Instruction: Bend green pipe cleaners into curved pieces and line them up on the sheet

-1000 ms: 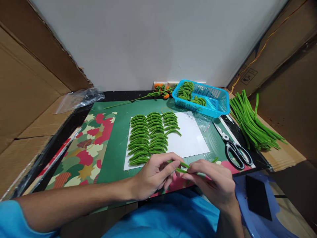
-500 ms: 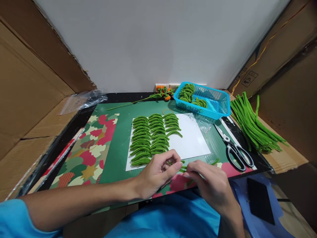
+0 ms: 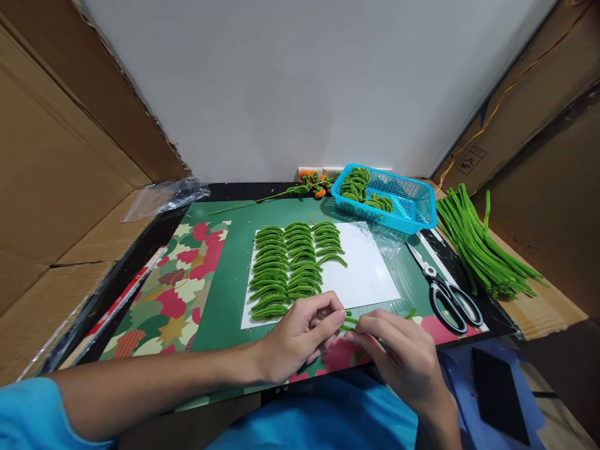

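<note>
Imagine a clock centred on the white sheet, twelve farthest from the wearer. A plastic bag (image 3: 173, 199) lies crumpled at ten o'clock. At nine, patterned paper (image 3: 169, 300) covers part of the green mat (image 3: 229, 281). In the middle, the sheet (image 3: 363, 269) carries curved, fuzzy green strips (image 3: 302, 262) in three columns; the third is shortest, its right side bare white. At twelve, orange flowers (image 3: 315, 181) lie with a long green stem pointing left. Between six and seven, the left hand (image 3: 304, 334) has thumb and forefinger pinched on a green strip (image 3: 347, 325), which spans the small gap between the hands, just beyond the sheet's near edge. Between four and five, the right hand (image 3: 398, 350) pinches it too; its far fingers are hidden. At one o'clock, a blue basket (image 3: 425, 219) holds more green pieces. Scissors (image 3: 443, 290) lie slightly open at three. Farther out, between two and three, a bundle (image 3: 482, 250) of straight green stems fans out.
</note>
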### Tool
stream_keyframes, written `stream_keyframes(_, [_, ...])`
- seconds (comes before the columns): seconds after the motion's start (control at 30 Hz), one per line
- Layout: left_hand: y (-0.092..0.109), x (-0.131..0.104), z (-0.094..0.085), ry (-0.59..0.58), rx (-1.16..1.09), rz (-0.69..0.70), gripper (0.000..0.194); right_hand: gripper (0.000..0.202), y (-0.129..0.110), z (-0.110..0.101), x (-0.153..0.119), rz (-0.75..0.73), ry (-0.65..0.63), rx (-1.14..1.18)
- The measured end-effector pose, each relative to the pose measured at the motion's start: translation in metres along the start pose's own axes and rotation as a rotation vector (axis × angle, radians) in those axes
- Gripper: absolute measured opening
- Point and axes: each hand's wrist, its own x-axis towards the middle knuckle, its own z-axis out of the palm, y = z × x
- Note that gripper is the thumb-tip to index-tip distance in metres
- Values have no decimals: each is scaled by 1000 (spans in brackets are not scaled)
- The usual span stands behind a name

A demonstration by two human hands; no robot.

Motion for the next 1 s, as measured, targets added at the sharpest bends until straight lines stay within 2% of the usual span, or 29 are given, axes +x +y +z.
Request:
stream_keyframes(0.37, [3,0,-2,-25,89,-18,43,16,-2,0,-1,-19,8,8])
stream_keyframes(0.7, [2,2,-2,-49,84,-24,44,13,2,-4,-1,32,-35,7])
stream_keyframes(0.87, [6,0,-1,-28,209,6,42,17,1,-3,-2,-17,-15,30])
stream_keyframes(1.0, [7,-1,-3,-84,234,-37,40,18,2,-3,-5,-39,-22,56])
